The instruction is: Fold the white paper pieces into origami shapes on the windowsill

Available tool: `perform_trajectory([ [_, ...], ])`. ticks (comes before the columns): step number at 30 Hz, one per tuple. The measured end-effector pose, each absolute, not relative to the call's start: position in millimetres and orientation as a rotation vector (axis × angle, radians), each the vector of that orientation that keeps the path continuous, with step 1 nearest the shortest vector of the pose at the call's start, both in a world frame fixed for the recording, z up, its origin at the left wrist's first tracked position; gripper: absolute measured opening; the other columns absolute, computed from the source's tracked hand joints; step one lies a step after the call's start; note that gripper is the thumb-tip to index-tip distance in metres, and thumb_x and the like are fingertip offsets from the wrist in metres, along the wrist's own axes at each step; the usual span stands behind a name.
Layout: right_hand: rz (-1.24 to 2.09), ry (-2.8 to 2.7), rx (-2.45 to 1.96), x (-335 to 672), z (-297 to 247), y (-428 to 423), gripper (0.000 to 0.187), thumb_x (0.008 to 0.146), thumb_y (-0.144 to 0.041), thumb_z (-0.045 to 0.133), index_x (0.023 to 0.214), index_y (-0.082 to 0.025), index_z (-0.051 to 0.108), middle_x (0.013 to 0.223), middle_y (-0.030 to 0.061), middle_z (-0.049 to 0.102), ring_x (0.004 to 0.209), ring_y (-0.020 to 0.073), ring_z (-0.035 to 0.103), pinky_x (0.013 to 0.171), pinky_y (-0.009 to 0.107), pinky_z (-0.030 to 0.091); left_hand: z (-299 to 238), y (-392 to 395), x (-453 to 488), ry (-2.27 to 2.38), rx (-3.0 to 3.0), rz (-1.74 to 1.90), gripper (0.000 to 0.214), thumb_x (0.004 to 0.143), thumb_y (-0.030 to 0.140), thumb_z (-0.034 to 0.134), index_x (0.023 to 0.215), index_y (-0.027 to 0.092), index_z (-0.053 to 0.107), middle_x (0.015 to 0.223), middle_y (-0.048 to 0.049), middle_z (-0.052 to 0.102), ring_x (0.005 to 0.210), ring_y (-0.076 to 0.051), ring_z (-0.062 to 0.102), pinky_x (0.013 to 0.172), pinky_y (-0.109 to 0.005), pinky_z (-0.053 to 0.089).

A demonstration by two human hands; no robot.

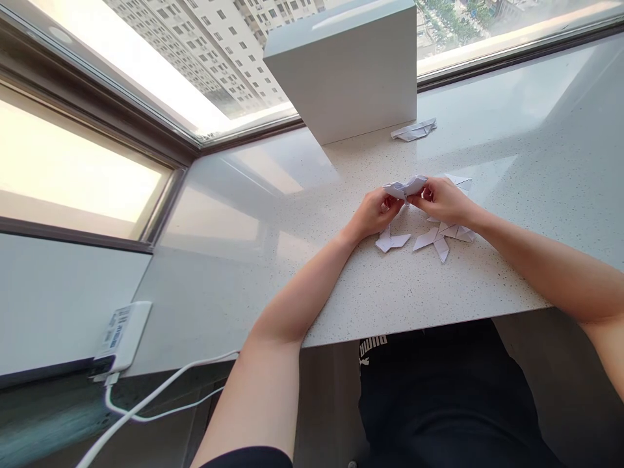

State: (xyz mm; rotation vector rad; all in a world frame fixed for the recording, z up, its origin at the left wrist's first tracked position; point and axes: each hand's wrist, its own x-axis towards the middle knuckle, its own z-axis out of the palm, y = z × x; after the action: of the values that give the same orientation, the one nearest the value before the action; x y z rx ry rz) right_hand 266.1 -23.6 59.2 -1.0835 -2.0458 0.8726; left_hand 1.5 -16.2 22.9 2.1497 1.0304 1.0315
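Note:
Both my hands meet over a white speckled counter [341,286] by the window. My left hand [374,212] and my right hand [442,200] are closed on the two ends of a folded white paper piece [405,187], held just above the counter. Under my hands lie more folded white paper shapes: a small one [391,241] below my left hand and a star-like cluster [442,238] below my right wrist. Another paper point [461,181] shows behind my right hand.
A white box [351,71] stands at the back against the window, with a folded paper [414,130] beside its right corner. At the lower left a white power bank [123,335] with a white cable [156,393] rests on the ledge. The counter's front edge runs above my lap.

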Motion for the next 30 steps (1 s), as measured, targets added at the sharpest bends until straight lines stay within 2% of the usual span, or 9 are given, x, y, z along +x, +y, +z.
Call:
perform_trajectory([
  [5,0.836,-2.047,-1.043,265.7,58.9,-24.7,0.022,0.110,-0.047,0.082,0.102,-0.027,0.080,0.085,0.0033,0.077,0.075,0.0234,0.062,0.075,0.041,0.049,25.0,-18.6,1.0,1.015,2.162,1.047,0.022,0.112,0.043,0.084,0.101,0.024,0.081,0.096,-0.0075,0.086,0.087,-0.022,0.075,0.083,-0.036,0.062],
  [8,0.839,-2.061,-1.062,266.5,59.1,-25.0,0.019,0.108,-0.040,0.084,0.097,-0.026,0.077,0.083,0.0036,0.076,0.073,0.0232,0.062,0.074,0.041,0.048,27.3,-19.6,0.4,1.001,2.173,1.010,0.017,0.112,0.038,0.080,0.103,0.024,0.082,0.092,-0.0061,0.085,0.083,-0.021,0.075,0.079,-0.035,0.061],
  [11,0.820,-2.065,-1.063,267.6,59.4,-24.5,0.012,0.107,-0.036,0.083,0.101,-0.026,0.079,0.083,0.0031,0.078,0.074,0.0232,0.064,0.075,0.041,0.049,28.0,-19.5,1.0,0.970,2.171,1.017,0.014,0.110,0.035,0.077,0.104,0.024,0.083,0.091,-0.0058,0.086,0.081,-0.020,0.075,0.077,-0.034,0.060],
  [19,0.862,-2.090,-1.072,266.9,56.1,-22.5,0.005,0.103,-0.027,0.079,0.099,-0.025,0.081,0.088,0.0054,0.084,0.078,0.0247,0.070,0.077,0.042,0.051,29.3,-19.1,1.9,1.025,2.152,0.946,0.014,0.107,0.031,0.076,0.102,0.024,0.087,0.085,-0.0034,0.086,0.070,-0.017,0.068,0.071,-0.034,0.055],
  [24,0.875,-2.082,-1.065,268.6,56.6,-20.8,0.010,0.106,-0.034,0.080,0.102,-0.026,0.085,0.088,0.0046,0.081,0.077,0.0244,0.067,0.079,0.042,0.051,31.4,-19.8,2.5,1.005,2.134,0.954,0.017,0.108,0.035,0.077,0.103,0.024,0.088,0.089,-0.0047,0.090,0.072,-0.018,0.071,0.072,-0.034,0.056],
  [28,0.878,-2.037,-0.998,269.1,61.3,-22.9,0.023,0.110,-0.048,0.081,0.103,-0.028,0.088,0.114,0.0086,0.088,0.088,0.0255,0.071,0.084,0.044,0.055,32.4,-19.9,3.4,0.990,2.083,0.982,0.025,0.113,0.046,0.078,0.108,0.024,0.088,0.095,-0.0072,0.093,0.075,-0.019,0.076,0.071,-0.034,0.057],
  [30,0.907,-2.011,-0.990,267.7,62.7,-24.2,0.028,0.112,-0.053,0.080,0.103,-0.028,0.087,0.114,0.0086,0.089,0.090,0.0259,0.071,0.085,0.044,0.056,32.5,-19.5,3.2,0.986,2.067,0.994,0.031,0.115,0.052,0.077,0.111,0.024,0.089,0.098,-0.0083,0.094,0.076,-0.019,0.077,0.071,-0.034,0.057],
])
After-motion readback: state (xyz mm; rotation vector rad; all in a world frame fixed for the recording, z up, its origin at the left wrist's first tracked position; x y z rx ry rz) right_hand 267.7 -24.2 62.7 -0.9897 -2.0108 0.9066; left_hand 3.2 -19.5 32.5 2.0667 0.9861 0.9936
